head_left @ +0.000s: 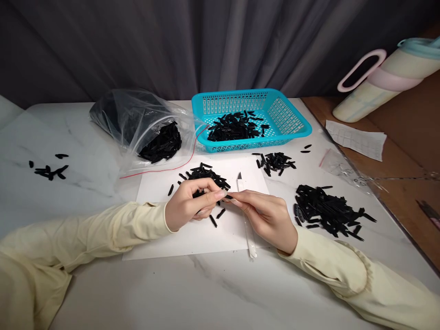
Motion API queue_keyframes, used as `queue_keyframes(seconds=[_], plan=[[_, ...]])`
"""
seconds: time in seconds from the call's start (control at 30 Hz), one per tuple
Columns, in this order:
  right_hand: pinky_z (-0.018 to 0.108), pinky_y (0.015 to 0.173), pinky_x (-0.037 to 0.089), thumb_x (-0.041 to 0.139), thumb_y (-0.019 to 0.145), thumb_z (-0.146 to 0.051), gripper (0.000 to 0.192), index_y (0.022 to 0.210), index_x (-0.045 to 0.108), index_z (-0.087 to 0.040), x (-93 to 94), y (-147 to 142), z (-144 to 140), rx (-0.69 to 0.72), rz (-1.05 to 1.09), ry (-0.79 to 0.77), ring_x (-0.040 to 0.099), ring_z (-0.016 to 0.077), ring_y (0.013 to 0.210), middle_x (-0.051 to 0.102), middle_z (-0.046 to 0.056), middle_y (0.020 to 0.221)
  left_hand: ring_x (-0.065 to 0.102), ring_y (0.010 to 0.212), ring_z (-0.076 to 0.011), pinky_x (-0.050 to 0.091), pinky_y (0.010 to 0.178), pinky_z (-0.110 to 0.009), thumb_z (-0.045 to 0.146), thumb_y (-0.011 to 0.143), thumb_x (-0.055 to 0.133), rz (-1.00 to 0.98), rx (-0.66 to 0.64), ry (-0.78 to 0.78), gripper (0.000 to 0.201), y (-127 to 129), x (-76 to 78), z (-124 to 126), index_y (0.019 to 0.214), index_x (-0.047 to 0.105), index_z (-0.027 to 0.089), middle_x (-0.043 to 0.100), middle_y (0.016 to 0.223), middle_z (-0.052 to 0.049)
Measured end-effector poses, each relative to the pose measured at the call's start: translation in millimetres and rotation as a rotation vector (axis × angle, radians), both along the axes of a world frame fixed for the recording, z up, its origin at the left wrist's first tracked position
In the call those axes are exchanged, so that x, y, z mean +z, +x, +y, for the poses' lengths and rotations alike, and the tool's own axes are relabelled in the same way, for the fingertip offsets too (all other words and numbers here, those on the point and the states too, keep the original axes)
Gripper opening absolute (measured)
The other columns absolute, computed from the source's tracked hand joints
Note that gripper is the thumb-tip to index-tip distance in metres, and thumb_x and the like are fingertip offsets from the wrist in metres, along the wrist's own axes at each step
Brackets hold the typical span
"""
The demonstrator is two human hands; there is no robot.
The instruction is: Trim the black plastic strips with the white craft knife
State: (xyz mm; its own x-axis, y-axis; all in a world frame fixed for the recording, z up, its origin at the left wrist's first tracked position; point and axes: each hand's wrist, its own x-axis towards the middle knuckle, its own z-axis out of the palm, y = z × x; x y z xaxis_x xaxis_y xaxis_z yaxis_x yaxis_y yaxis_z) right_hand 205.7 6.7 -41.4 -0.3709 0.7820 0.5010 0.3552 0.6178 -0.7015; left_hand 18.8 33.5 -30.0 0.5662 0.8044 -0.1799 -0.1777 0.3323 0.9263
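My left hand (195,200) and my right hand (266,215) meet over a white sheet of paper (165,240). Between their pinched fingertips is a small black strip (228,197), mostly covered by the fingers. A pile of similar black pieces (206,172) lies on the paper just behind my left hand, partly hidden by it. Beneath my right hand lies a white craft knife (240,184), its blade pointing away from me and its middle covered by the fingers.
A blue basket (299,129) and an open plastic bag (120,114), both holding black pieces, stand at the back. More piles lie on the right (326,208), behind the knife (277,162) and far left (51,172). A tumbler (374,87) stands back right, near a small clear bag (343,167).
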Motion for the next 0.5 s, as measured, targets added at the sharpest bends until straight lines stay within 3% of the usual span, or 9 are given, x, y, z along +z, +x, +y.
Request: queue_keyframes(seconds=[0.5], plan=[[0.018,0.067,0.051,0.051,0.084,-0.001,0.021,0.097,0.060,-0.016,-1.2,0.2,-3.3,-0.032,0.011,0.096,0.064,0.0107,0.073,0.069,0.004,0.082,0.030,0.033,-0.0012,0.020,0.033,-0.014,0.024,0.085,0.055,-0.040,-0.043,-0.001,0.023,-0.6,-0.1,-0.1,0.064,0.051,0.013,0.037,0.043,0.008]])
